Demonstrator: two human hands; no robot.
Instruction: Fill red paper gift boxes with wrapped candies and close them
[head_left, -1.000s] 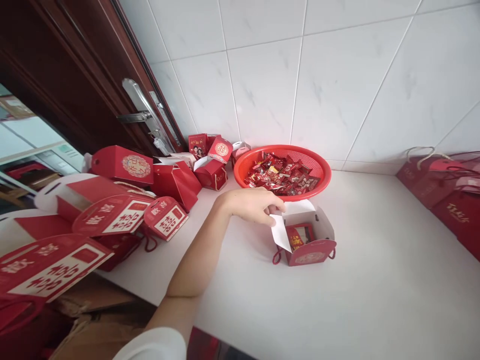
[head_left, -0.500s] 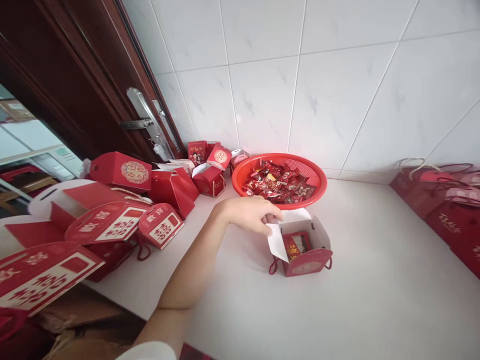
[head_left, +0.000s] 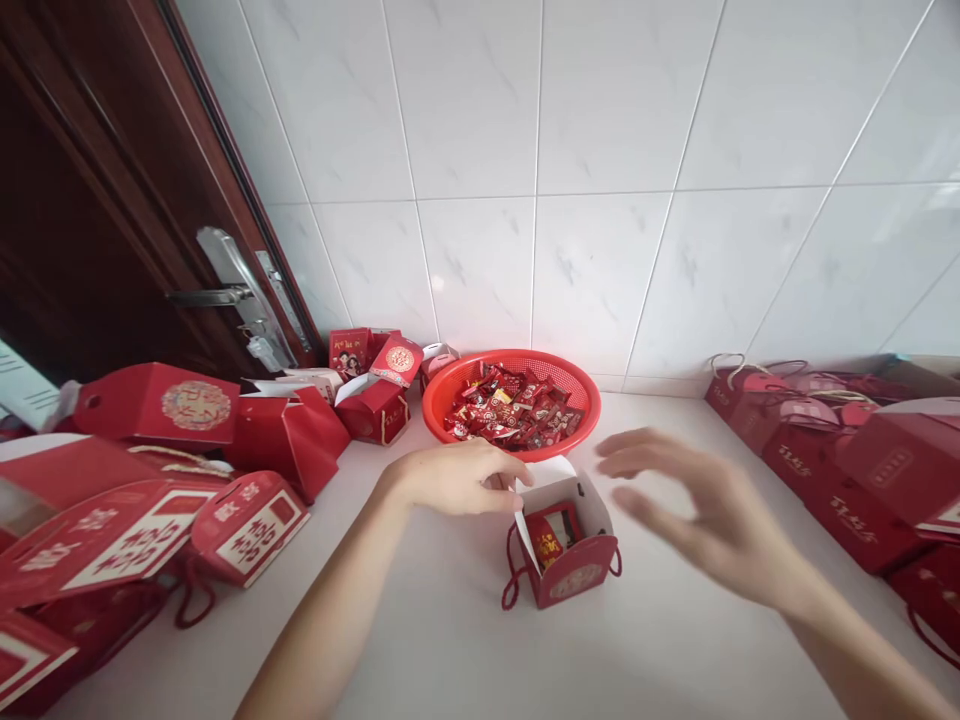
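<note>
Entering since the earlier frame, the right hand point(head_left: 682, 500) is now hovering beside the open red box point(head_left: 577, 582), blurring, its fingers spreading apart and gripping nothing. Its view swinging rightward, the camera is also showing more of the red bags point(head_left: 832, 505) lining the right side of the bench point(head_left: 457, 640). Meanwhile the left hand point(head_left: 465, 478) is staying at the box, seemingly pinching the white left flap point(head_left: 525, 530) between thumb and fingertips.

The box is standing upright around the middle of the bench, just in front of the plastic basket point(head_left: 437, 425), which is sitting close to the far edge, by the wall. Wrapped packets point(head_left: 546, 540) are lying inside the box.

Only the left hand is steadying the carton, so a hard tug could be sliding or tipping it toward the bench's left side. Too tight a pinch could be creasing the thin card. If the right hand is moving as fast as its blur is suggesting, it could be bumping the box's wall or the basket's rim. The left cord point(head_left: 512, 590) is dangling outside, and a finger could be snagging it.
</note>
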